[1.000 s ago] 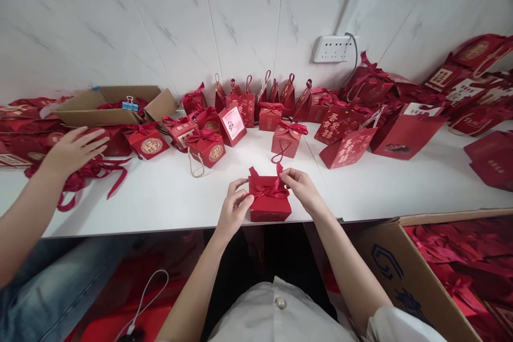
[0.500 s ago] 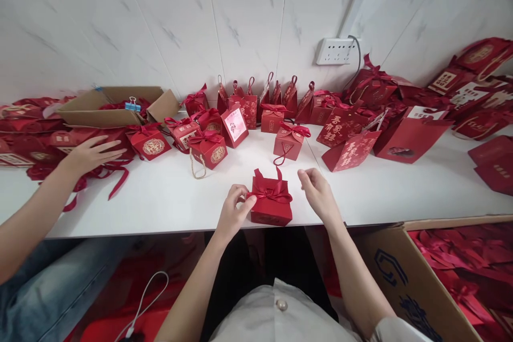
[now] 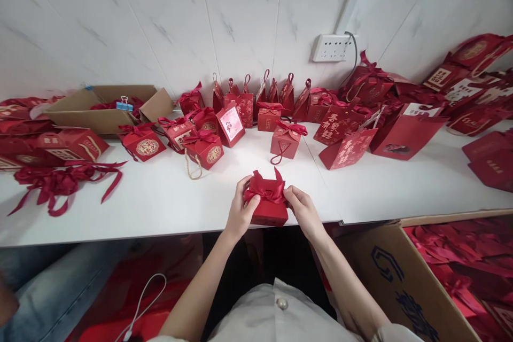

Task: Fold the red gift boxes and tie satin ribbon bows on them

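Observation:
A small red gift box [image 3: 269,215] stands at the table's front edge before me, with a red ribbon bow [image 3: 266,191] across its top. My left hand [image 3: 239,209] is closed round the box's left side, thumb at the left part of the bow. On the other side, my right hand [image 3: 303,208] pinches the bow's right end between thumb and fingers. Two ribbon ends stick up behind the knot. Just beyond the box sits another red gift box [image 3: 285,145] with a bow and a cord loop.
Many red gift boxes line the wall, some with gold emblems [image 3: 150,147]. Loose red ribbons [image 3: 66,179] lie at left near a cardboard tray [image 3: 72,117] with a blue binder clip [image 3: 124,105]. A large carton [image 3: 385,272] of red items stands at right. A person's jeans [image 3: 68,283] show at lower left.
My right hand has moved left from beside the box onto the bow. My left hand has shifted further round its side. The other person's hand has left the ribbons at left.

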Tool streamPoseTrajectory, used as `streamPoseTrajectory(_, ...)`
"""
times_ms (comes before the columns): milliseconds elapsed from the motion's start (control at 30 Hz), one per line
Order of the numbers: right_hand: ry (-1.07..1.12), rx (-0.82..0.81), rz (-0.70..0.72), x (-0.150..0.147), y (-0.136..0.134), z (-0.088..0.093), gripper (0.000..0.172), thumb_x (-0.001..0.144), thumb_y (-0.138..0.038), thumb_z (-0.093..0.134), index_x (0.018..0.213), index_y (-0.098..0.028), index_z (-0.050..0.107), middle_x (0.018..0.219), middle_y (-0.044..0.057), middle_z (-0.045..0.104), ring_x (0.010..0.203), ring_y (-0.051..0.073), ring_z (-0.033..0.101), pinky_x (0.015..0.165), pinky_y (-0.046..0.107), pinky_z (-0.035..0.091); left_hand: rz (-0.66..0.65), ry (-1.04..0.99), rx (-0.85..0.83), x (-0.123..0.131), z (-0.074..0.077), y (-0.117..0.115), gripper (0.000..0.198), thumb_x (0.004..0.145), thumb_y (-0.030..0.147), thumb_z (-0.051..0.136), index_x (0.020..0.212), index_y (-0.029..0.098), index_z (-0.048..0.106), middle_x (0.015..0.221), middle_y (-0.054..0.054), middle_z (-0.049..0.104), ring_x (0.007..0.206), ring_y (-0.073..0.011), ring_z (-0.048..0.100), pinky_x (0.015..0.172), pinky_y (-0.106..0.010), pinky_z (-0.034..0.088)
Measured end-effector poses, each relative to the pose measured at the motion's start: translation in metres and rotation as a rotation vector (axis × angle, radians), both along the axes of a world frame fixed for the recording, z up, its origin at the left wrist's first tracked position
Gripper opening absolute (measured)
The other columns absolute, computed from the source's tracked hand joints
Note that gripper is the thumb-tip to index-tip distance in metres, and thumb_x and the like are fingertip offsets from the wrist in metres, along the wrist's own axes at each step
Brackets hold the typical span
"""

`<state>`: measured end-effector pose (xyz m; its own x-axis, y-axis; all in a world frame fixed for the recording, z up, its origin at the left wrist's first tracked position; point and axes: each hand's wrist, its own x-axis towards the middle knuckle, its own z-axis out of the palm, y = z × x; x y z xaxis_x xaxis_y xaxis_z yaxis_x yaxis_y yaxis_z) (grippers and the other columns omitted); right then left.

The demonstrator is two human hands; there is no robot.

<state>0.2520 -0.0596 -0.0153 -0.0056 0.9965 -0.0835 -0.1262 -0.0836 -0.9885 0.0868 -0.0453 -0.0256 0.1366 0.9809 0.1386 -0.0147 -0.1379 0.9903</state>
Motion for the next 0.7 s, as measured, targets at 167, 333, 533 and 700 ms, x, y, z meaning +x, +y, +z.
streamPoseTrajectory(167, 0.078, -0.012, -0.009, -0.0008, -0.0021, -0.0086, 0.035, 0.082, -0.048, 0.055, 0.063, -0.020, 0.044, 0.062, -0.003, 0.043, 0.059, 0.012, 0.038, 0.059, 0.025, 0.032, 0.032, -0.015, 0.015, 0.0018, -0.0005, -0.0062, 0.040, 0.084, 0.033, 0.052, 0.120, 0.021, 0.041, 0.129, -0.010, 0.049, 0.122, -0.0233, 0.045, 0.101, -0.038, 0.039)
streamPoseTrajectory(333, 0.078, -0.024, 0.013, 0.0033, -0.0010, -0.0068, 0.037, 0.079, -0.049, 0.058, 0.061, -0.020, 0.045, 0.061, -0.003, 0.043, 0.059, 0.012, 0.039, 0.060, 0.026, 0.034, 0.093, -0.023, -0.004, -0.0032, 0.0030, -0.0075, 0.022, 0.082, 0.036, 0.055, 0.098, 0.021, 0.049, 0.132, -0.010, 0.045, 0.125, -0.0243, 0.042, 0.101, -0.039, 0.036)
streamPoseTrajectory(533, 0.148, -0.057, -0.028, 0.0038, -0.0009, -0.0120, 0.037, 0.078, -0.048, 0.060, 0.059, -0.021, 0.044, 0.062, -0.002, 0.043, 0.059, 0.013, 0.040, 0.061, 0.027, 0.037, 0.181, 0.080, -0.047, -0.0063, 0.0059, -0.0058, 0.023, 0.084, 0.039, 0.051, 0.072, 0.020, 0.051, 0.121, -0.008, 0.054, 0.120, -0.0238, 0.046, 0.100, -0.037, 0.035)
streamPoseTrajectory(700, 0.256, -0.078, -0.034, 0.0007, -0.0008, -0.0117, 0.035, 0.075, -0.046, 0.063, 0.059, -0.021, 0.045, 0.059, -0.003, 0.040, 0.057, 0.012, 0.038, 0.058, 0.026, 0.036, 0.207, 0.026, -0.060, -0.0035, 0.0041, -0.0071, 0.022, 0.085, 0.035, 0.049, 0.070, 0.019, 0.050, 0.122, -0.007, 0.054, 0.120, -0.0232, 0.047, 0.100, -0.037, 0.036)
